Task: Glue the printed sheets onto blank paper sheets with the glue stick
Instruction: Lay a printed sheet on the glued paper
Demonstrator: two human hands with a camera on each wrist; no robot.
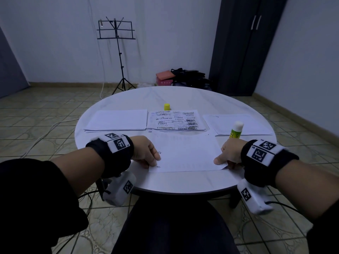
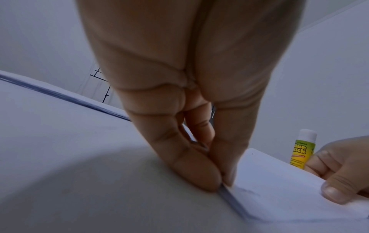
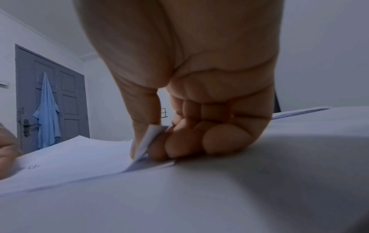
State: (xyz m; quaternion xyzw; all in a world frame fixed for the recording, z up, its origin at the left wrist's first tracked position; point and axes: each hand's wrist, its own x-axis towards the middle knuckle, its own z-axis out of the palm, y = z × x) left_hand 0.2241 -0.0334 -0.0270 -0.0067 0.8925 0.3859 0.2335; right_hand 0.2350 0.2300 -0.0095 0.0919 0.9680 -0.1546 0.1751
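Note:
A paper sheet (image 1: 185,154) lies near the front of the round white table (image 1: 183,182), with faint print showing through it. My left hand (image 1: 156,161) pinches its near-left corner between thumb and forefinger (image 2: 199,176). My right hand (image 1: 222,162) pinches the near-right corner, which curls up (image 3: 148,141) between thumb and fingers. The glue stick (image 1: 236,130) stands upright just beyond my right hand, white tip up. Its yellow cap (image 1: 167,106) stands apart, behind the stack of printed sheets (image 1: 176,120).
A stack of blank sheets (image 1: 117,120) lies at the left and another pile of white sheets (image 1: 242,125) at the right behind the glue stick. On the floor beyond the table are a music stand (image 1: 117,52), bags (image 1: 183,76) and a dark wardrobe (image 1: 244,44).

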